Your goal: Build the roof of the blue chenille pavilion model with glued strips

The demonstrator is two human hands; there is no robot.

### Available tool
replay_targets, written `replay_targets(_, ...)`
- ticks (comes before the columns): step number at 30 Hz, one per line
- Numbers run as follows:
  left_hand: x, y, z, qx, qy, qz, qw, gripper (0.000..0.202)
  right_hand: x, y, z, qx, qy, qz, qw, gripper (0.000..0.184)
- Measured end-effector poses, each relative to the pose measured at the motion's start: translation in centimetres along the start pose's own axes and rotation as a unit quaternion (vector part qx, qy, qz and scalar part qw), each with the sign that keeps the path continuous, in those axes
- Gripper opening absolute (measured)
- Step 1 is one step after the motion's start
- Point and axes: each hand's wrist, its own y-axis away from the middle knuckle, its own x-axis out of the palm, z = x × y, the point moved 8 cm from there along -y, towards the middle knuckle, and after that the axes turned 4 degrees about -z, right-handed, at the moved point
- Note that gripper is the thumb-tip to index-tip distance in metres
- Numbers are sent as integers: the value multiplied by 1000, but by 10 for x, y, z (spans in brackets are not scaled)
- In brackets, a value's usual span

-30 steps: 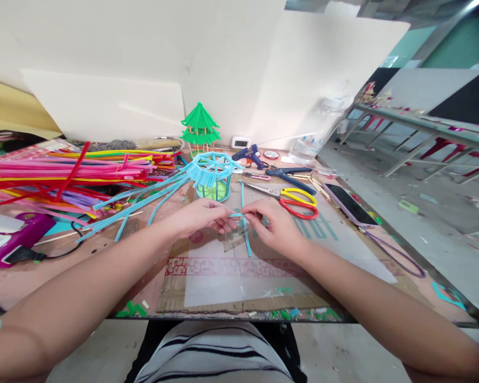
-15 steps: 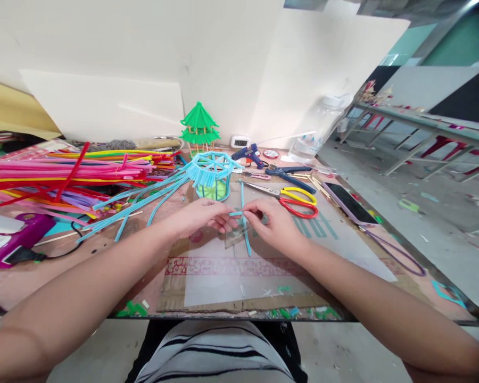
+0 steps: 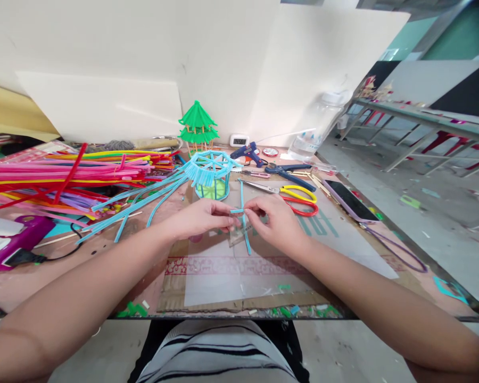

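Between finger and thumb, my right hand point(image 3: 273, 221) pinches a short piece of light-blue pipe cleaner point(image 3: 236, 211). My left hand point(image 3: 209, 218) is closed at the edge of a small clear plastic ruler point(image 3: 238, 236), its fingertips partly hidden. Below both hands, a longer light-blue pipe cleaner point(image 3: 247, 244) lies on the white sheet point(image 3: 215, 287), passing under the right fingertips. Scissors point(image 3: 299, 197) with one yellow and one red handle rest just beyond my right hand. Behind my left hand stands a light-blue pipe-cleaner frame point(image 3: 211, 173) with a green base.
Coloured pipe cleaners point(image 3: 64, 175) are heaped at the left, near a purple device point(image 3: 27, 242). A green-roofed model point(image 3: 198, 125), timer point(image 3: 239, 140), glue gun point(image 3: 249, 154), pliers point(image 3: 289, 173) and water bottle point(image 3: 313, 127) stand or lie at the back. A phone point(image 3: 350, 199) is at the right.
My left fingers have let go of the short blue piece and closed lower, at the clear ruler, which has shifted slightly up and right. My right hand stays in place with the short piece.
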Motion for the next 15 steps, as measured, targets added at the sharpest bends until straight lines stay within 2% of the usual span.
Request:
replay_targets(4, -1, -3, -3, 29, 71, -24, 997, 43, -2, 0, 4, -12, 12, 0, 1000, 12)
replay_targets(8, -1, -7, 2, 8, 137, -45, 989, 43, -1, 1, 7, -27, 16, 0, 1000, 13)
replay_targets(15, -4, -3, -6, 11, 68, -69, 995, 37, 0, 4, 13, -72, -10, -1, 997, 13)
